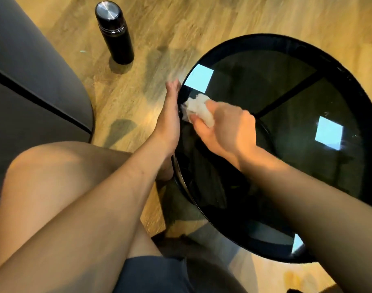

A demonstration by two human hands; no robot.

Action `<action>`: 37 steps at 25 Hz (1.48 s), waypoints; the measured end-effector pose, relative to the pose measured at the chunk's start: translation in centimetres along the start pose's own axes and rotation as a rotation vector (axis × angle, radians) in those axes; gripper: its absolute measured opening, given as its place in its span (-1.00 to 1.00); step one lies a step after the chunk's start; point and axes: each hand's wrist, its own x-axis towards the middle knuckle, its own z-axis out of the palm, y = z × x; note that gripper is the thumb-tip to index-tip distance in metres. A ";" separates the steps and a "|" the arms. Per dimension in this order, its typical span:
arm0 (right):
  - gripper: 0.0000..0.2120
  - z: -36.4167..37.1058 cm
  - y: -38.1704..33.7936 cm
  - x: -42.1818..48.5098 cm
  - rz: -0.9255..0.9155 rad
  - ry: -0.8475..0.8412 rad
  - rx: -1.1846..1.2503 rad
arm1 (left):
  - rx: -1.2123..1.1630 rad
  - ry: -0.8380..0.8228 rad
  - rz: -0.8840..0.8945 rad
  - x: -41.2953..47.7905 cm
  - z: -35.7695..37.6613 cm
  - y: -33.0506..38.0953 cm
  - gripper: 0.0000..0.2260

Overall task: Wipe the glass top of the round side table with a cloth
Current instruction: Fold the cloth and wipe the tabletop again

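The round side table (307, 45) has a dark glass top in a black rim and fills the right half of the view. My right hand (225, 127) is shut on a crumpled white cloth (198, 109) and presses it onto the glass near the table's left edge. My left hand (169, 119) lies flat along the outside of that left rim, fingers together and pointing away from me, touching the edge. Both forearms reach in from the bottom of the view.
A black flask (114, 31) with a silver lid stands upright on the wooden floor at the far left of the table. A grey sofa (33, 77) fills the left side. My bare knee (54, 176) is at the lower left.
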 end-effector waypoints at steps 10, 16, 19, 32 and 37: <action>-0.47 -0.5 5.6 14.8 0.318 0.220 0.066 | 0.924 0.046 0.347 -0.5 0.9 -0.9 -0.44; -0.67 -0.9 2.9 -4.4 0.035 0.070 0.027 | 0.891 0.023 0.337 -0.8 0.8 -0.7 -0.34; -0.68 -1.8 3.7 -16.5 -0.118 -0.083 0.089 | 0.920 0.028 0.335 -1.0 1.1 -0.7 -0.43; -0.55 -1.5 11.8 13.7 0.228 0.176 -0.105 | 0.918 0.038 0.359 -0.3 1.0 -0.9 -0.39; -0.52 -2.5 11.1 13.1 0.320 0.133 0.159 | 0.961 0.010 0.345 0.4 1.6 -0.4 -0.40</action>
